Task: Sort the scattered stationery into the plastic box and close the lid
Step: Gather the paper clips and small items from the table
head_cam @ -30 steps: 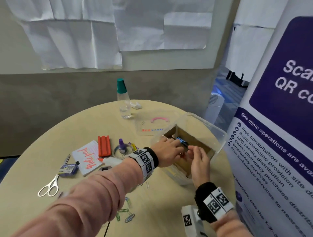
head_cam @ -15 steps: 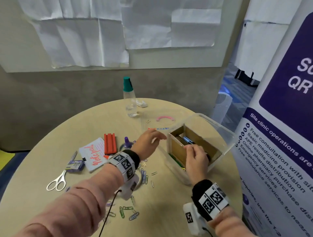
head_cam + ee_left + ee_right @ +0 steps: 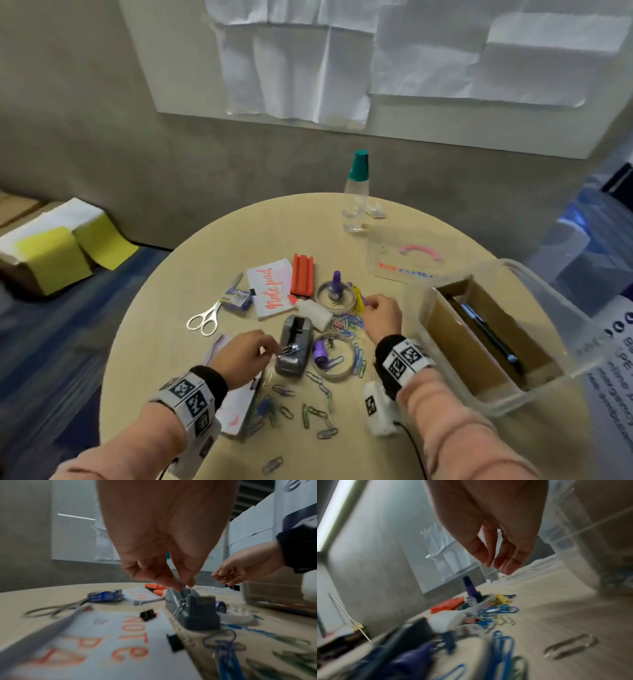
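Left hand pinches something small over the grey tape dispenser; right hand hangs loose, holding nothing, over paper clips. The plastic box sits to the right, nearer that hand.

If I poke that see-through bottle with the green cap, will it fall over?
Probably. The bottle stands tall and narrow on the table, looks nearly empty, so likely light and tippy. Once down, its round body could roll.
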A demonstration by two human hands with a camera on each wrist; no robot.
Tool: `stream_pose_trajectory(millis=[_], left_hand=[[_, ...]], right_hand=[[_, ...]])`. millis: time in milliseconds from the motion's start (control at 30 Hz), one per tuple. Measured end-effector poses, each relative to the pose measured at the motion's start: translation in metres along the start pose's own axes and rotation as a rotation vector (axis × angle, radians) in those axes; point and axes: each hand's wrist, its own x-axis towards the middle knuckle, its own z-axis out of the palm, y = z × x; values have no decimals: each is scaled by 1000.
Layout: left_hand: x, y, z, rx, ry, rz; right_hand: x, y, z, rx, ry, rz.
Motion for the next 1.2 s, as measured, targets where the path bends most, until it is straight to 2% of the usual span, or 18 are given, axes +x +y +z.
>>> stream_pose_trajectory(millis=[133,233,400,533,767,967,1067,1200], left_hand=[[-15,-24,10,-13,-7,-131],[-23,-34,17,-59,-25,-205],[-29,-44,27,-106,-6,-198],[-27,-45,29,-129,-9,-220],[-28,-42,29,-206,-17,-274],[-27,-43,28,-351,118,-370],[-19,-44,26,-405,147,-404],[-6,-43,23,-325,159,-385]], right_hand=[[41,9,15,-193,-30,82],[63,16,27,-325,-68,81],[74,23,43,-554,-96,51],[71,22,48,-570,-104,50],[49,24,40,-507,-187,177],[24,29,36,-541,-147,205],[14,30,32,-610,-182,185],[5,27,26,-660,-199,193]])
